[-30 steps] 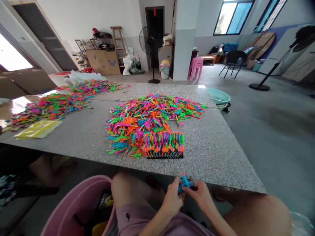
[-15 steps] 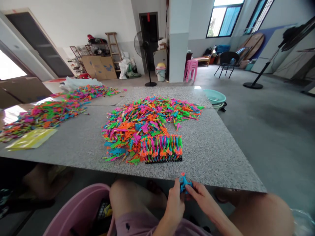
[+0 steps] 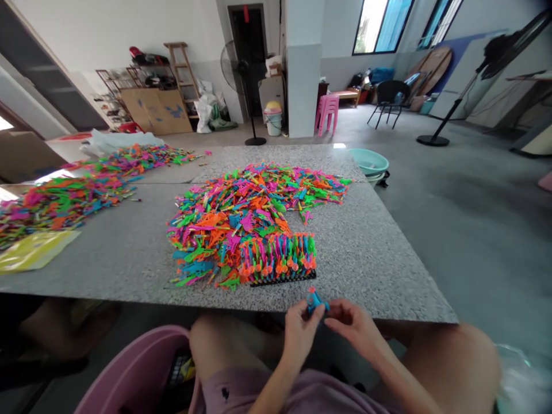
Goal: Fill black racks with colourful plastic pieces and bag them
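Easing the bare right hand (image 3: 356,326) back from the small, blue, orange-tipped plastic toy (image 3: 315,301), parting thumb and fingers just beside it; keeping it clamped between fingers of the bare left hand (image 3: 301,326).

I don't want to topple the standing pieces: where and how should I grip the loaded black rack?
Best, I think, by the low base of the black rack, from the near side: that edge shows below the upright coloured pieces, which look packed close and easily knocked. Start with the right end, which stands apart from the pile; the left end sits up against it.
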Demonstrator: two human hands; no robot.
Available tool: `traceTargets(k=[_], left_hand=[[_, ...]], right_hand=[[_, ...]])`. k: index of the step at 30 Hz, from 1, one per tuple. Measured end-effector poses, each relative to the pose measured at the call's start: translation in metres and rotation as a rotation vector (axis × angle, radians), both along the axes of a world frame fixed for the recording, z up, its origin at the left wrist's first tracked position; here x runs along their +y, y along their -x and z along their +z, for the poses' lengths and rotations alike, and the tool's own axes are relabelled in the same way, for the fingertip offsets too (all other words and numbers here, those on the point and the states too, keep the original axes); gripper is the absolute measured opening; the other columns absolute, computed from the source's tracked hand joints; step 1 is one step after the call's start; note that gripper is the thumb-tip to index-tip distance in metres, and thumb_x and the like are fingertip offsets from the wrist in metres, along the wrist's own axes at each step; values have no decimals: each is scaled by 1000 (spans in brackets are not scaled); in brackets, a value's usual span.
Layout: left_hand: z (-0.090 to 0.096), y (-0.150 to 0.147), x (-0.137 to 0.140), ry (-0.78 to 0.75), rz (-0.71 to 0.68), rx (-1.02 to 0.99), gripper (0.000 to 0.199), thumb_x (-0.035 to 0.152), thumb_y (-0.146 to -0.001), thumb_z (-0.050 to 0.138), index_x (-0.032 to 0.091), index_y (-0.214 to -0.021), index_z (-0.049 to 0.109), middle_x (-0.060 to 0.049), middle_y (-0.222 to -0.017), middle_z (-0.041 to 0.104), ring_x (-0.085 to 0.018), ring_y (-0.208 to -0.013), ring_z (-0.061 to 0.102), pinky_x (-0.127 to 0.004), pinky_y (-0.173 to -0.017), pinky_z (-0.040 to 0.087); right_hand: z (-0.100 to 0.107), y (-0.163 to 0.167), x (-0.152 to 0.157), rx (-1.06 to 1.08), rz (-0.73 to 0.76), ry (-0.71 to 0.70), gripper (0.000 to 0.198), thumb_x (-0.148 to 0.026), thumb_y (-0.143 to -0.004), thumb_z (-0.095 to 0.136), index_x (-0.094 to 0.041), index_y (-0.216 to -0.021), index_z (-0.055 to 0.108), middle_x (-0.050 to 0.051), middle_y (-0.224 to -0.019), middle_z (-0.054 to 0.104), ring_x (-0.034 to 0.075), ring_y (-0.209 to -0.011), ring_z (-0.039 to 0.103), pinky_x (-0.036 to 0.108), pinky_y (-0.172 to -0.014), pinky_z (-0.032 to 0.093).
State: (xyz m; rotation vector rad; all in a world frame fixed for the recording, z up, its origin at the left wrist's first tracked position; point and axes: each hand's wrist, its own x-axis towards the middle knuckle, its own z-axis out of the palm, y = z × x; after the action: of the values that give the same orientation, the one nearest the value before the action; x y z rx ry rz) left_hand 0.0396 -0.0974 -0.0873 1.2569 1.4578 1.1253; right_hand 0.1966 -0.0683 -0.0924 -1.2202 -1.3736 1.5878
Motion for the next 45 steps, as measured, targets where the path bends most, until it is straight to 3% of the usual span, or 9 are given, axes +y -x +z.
traceTargets(k=[3,8,15,20,25,28,35,41,45], left_hand=[[3,2,8,19,13,-3,30,45,-88,59,15,-86,59,-2,-76,63,-15,-70,60,-24,-66,48],[18,3,15,18,-114,64,27,41,-86,62,16,-95,57,1,-73,60,-13,-66,58,-22,-62,47],[57,-4,27,-33,-234,190,32,31,-79,70,17,-106,61,1,-78,63,-15,-70,60,-24,-67,50],[66,-2,23,-15,-341,313,17,26,-83,64,18,-98,61,-2,-81,66,-17,-76,64,-27,-72,54],[113,5,45,-170,-418,793,51,30,-89,61,21,-137,45,-10,-124,64,-25,-114,61,-41,-98,49],[136,10,83,-377,-580,1205,33,24,-95,50,26,-127,57,-5,-136,58,-30,-136,41,-56,-115,26],[110,31,128,-342,-701,1390,19,17,-87,50,20,-92,68,-6,-139,55,-38,-146,23,-71,-113,11],[102,36,122,-375,-655,1315,32,15,-88,42,16,-116,58,-12,-126,60,-33,-148,17,-66,-116,9],[104,36,123,-353,-632,1250,58,13,-81,46,17,-139,43,-12,-137,54,-34,-149,15,-67,-115,7]], right_hand=[[11,-9,3,-119,7,-87,48,-38,-65,77,-20,-108,64,6,-97,69,15,-65,57,28,-62,46],[17,-22,7,-287,192,-171,15,-32,-79,64,-19,-74,65,1,-69,64,13,-58,52,25,-55,39],[26,-24,12,-79,190,-91,14,-32,-79,62,-21,-84,57,-4,-65,56,11,-51,53,21,-46,43],[24,-31,11,-150,172,-202,12,-31,-79,64,-20,-78,58,-5,-60,54,11,-51,51,22,-48,37],[13,-38,32,-139,119,-229,13,-33,-85,58,-21,-87,54,-4,-62,59,12,-54,56,23,-55,41],[3,-20,60,-107,1,-218,15,-28,-80,61,-20,-89,52,-2,-67,64,15,-59,63,26,-63,48],[-16,46,100,-235,-114,-275,14,-20,-73,65,-19,-82,55,-1,-69,66,14,-62,62,23,-59,43],[-11,59,108,-582,10,-395,13,-21,-75,63,-18,-64,57,0,-60,61,13,-57,54,23,-56,33],[-3,63,112,-697,59,-433,8,-16,-75,61,-15,-82,66,7,-74,68,18,-66,59,26,-62,36]])
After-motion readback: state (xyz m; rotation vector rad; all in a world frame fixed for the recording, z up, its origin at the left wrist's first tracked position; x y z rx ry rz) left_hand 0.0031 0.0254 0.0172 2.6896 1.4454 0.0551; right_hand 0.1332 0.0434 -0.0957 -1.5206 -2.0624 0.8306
